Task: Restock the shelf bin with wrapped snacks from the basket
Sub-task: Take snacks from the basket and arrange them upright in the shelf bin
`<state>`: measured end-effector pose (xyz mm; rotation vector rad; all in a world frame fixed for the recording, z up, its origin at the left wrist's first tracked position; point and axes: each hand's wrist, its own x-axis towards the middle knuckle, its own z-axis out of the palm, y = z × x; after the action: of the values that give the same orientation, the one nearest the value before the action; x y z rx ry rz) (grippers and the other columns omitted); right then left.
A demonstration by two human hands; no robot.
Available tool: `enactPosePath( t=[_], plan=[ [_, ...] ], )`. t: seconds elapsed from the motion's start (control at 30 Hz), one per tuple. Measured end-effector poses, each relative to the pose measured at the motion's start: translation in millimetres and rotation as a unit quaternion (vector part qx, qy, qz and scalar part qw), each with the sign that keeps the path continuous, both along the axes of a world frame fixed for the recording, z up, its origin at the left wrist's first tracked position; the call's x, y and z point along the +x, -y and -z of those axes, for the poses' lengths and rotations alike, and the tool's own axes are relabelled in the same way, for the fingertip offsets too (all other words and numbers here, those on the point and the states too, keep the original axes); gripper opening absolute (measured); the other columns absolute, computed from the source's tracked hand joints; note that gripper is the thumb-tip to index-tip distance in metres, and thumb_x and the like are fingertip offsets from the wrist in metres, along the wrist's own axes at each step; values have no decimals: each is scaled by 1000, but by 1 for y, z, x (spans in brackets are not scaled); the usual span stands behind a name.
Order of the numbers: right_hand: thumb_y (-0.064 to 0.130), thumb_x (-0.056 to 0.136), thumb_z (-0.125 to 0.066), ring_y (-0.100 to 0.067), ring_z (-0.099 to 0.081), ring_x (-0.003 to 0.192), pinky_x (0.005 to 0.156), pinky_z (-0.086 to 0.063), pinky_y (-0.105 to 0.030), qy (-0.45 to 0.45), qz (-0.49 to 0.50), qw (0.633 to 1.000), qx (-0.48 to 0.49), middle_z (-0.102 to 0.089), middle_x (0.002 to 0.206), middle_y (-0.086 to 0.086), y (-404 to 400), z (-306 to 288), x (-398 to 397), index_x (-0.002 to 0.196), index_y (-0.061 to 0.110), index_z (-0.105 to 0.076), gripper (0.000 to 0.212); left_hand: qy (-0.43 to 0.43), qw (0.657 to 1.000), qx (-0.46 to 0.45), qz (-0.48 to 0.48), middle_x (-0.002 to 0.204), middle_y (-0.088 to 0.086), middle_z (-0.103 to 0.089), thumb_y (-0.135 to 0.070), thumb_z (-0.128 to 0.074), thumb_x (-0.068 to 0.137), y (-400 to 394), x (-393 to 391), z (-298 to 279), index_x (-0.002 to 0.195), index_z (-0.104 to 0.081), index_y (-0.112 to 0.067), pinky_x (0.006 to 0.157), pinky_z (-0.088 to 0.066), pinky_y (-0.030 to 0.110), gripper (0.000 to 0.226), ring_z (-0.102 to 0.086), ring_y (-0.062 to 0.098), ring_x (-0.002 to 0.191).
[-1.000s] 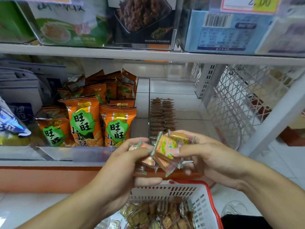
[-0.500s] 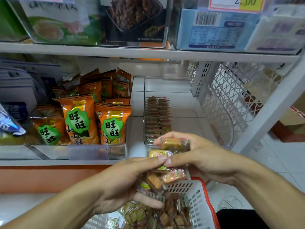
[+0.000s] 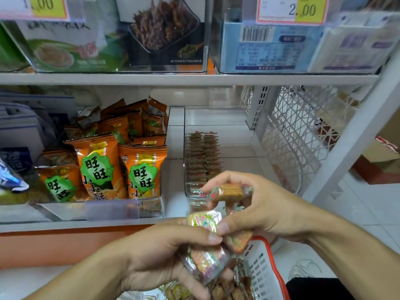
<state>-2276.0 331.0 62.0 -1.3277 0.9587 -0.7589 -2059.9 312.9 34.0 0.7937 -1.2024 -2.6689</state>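
- Looking down from the head cam: both hands are working a bunch of wrapped snacks just above the basket, in front of the lower shelf.
- L hand is sitting lower, palm toward the cam, fingers curling round a crinkly clear-wrapped cluster; thumb is reaching up and meeting the R thumb tip.
- R hand is sitting higher and to the right, thumb and fingers pinching several packs; one brownish pack is sticking out under its index finger.
- A yellow-green pack is sitting between the two thumbs, touching both.
- Basket is white w/ a red rim, at bottom edge; more wrapped snacks are lying inside it under the L hand.
- Shelf bin is a clear box straight behind the hands; two neat rows of small packs are standing along its left side, rest of its floor is showing bare.
- Just left of that bin, orange snack bags w/ green labels are standing upright in another clear bin.
- White wire-mesh panel is closing off the shelf's right end.
- Upper shelf is carrying clear boxes w/ printed packs; a price tag reading 2.00 is hanging at top right.
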Motion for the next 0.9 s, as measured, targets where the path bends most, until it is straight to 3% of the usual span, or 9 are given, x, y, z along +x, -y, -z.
enactPosePath(
  t=[0.13, 0.27, 0.37, 0.43, 0.5, 0.6, 0.7, 0.8, 0.9],
  plan=[
    [5, 73, -87, -10, -65, 83, 70, -53, -20, -9, 3, 1000, -9, -71, 101, -2, -1, 3, 3, 111, 26, -70, 47, -9, 1000, 3, -16, 117, 21, -72, -23, -90, 71, -3, -3, 4, 118, -74, -14, 72, -64, 43, 50, -73, 33, 107],
    [33, 78, -81, -8, -65, 75, 62, -50, -19, 21, 169, 985, -28, -74, 91, 1, 6, 8, 6, 106, 26, -73, 30, -2, 994, 7, -109, 116, 27, -71, -21, -91, 61, -7, -10, 6, 108, -78, -10, 52, -63, 39, 50, -72, 38, 107],
    [50, 81, -68, -13, -65, 79, 61, -52, -24, 26, 275, 961, -25, -76, 97, -3, 11, 4, 0, 106, 25, -75, 35, 1, 980, 3, -200, 115, 29, -72, -24, -94, 52, -6, -11, 8, 101, -80, -5, 50, -62, 37, 55, -73, 37, 107],
    [56, 81, -67, -13, -66, 86, 65, -54, -26, 7, 278, 960, -2, -76, 104, -2, 9, 4, -1, 104, 26, -78, 40, 1, 967, -8, -253, 113, 26, -73, -25, -92, 55, -3, -12, 8, 98, -81, -6, 51, -62, 35, 48, -74, 34, 106],
    [51, 79, -70, -11, -69, 88, 66, -55, -24, 29, 251, 967, 32, -77, 105, -3, 7, 7, 3, 104, 24, -80, 38, 17, 956, -40, -290, 111, 22, -75, -26, -88, 63, -2, -14, 9, 99, -82, -11, 53, -62, 34, 39, -75, 29, 103],
    [26, 84, -74, -13, -70, 89, 62, -54, -21, 92, 224, 968, 72, -77, 108, -9, 4, 14, 14, 111, 15, -76, 30, 39, 948, -72, -309, 113, 23, -74, -24, -88, 67, -3, -15, 12, 103, -81, -16, 57, -62, 32, 37, -75, 26, 94],
    [3, 79, -78, -15, -70, 84, 62, -56, -25, 88, 221, 969, 68, -77, 102, -12, 3, 16, 20, 110, 14, -72, 34, 44, 948, -87, -302, 113, 23, -73, -31, -82, 71, -5, -17, 13, 110, -80, -18, 61, -62, 33, 40, -67, 26, 92],
    [-2, 77, -80, -13, -69, 73, 62, -55, -23, 56, 293, 954, -12, -78, 90, -4, 5, 16, 22, 101, 17, -74, 31, 50, 943, -76, -320, 103, 14, -73, -31, -87, 70, -5, -17, 15, 105, -81, -18, 62, -63, 35, 38, -67, 29, 97],
    [12, 81, -82, -2, -71, 84, 75, -55, -16, -105, 357, 893, -253, -76, 93, 15, 2, 15, 20, 101, 31, -72, 29, 58, 935, -61, -345, 97, 10, -75, -32, -90, 66, -4, -16, 17, 96, -82, -19, 65, -63, 37, 34, -72, 25, 91]
  ],
)
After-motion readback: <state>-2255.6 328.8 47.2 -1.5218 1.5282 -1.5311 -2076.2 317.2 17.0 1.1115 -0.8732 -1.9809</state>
